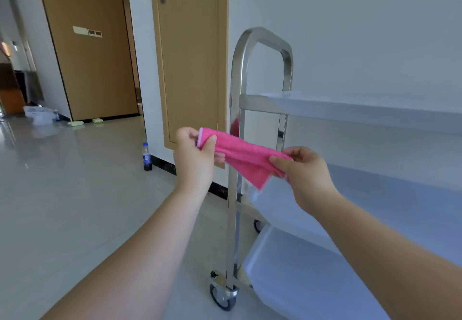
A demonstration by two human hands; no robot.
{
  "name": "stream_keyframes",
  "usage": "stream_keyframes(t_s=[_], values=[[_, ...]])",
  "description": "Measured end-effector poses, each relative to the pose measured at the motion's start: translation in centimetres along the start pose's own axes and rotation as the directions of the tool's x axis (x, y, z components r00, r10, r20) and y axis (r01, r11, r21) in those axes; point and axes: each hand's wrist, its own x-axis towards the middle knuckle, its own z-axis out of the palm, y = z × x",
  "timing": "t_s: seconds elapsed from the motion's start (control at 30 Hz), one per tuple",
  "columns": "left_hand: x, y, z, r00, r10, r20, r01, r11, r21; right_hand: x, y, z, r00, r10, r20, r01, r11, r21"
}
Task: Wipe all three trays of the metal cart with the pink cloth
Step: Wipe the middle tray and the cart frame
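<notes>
Evidently the wiping itself is not under way at this moment: the pink cloth [243,156] is held in the air, stretched between the two hands and touching none of the trays. The left hand [193,156] pinches one end between thumb and curled fingers; the right hand [306,172] pinches the other end the same way. Just beyond them stands the metal cart [236,90] with its top tray [350,109], middle tray [375,209] and bottom tray [312,269] (all three look bare and pale, so I cannot tell whether any has been wiped). My judgement is that the cloth is being straightened or folded for use, and that the trays may all remain to be done.
</notes>
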Motion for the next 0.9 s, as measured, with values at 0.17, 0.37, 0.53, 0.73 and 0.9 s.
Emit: stream_keyframes(t_s=[0.17, 0.37, 0.53, 0.73, 0.9], values=[[3.5, -0.1, 1.8, 0.996, 0.083, -0.036, -0.086, 0.992, -0.089, 3.8, -1.0, 2.6, 0.991, -0.015, -0.137, 0.049, 0.968, 0.245], [4.2, -0.8, 5.8, 0.981, 0.127, 0.146, -0.141, 0.986, 0.090, 5.5, -1.4, 3.4, 0.985, -0.081, -0.154, 0.128, 0.937, 0.326], [5.0, -1.1, 8.5, 0.989, 0.106, 0.103, -0.126, 0.970, 0.210, 5.1, -1.2, 1.4, 0.991, -0.087, -0.101, 0.115, 0.942, 0.316], [5.7, -1.1, 9.2, 0.995, 0.065, 0.072, -0.075, 0.986, 0.148, 2.5, 1.6, -2.7, 0.993, -0.055, -0.101, 0.051, 0.998, -0.038], [4.3, -2.5, 9.0, 0.995, 0.102, 0.020, -0.103, 0.969, 0.226, 0.0, 3.3, -4.0, 0.996, -0.092, -0.009, 0.087, 0.965, -0.249]])
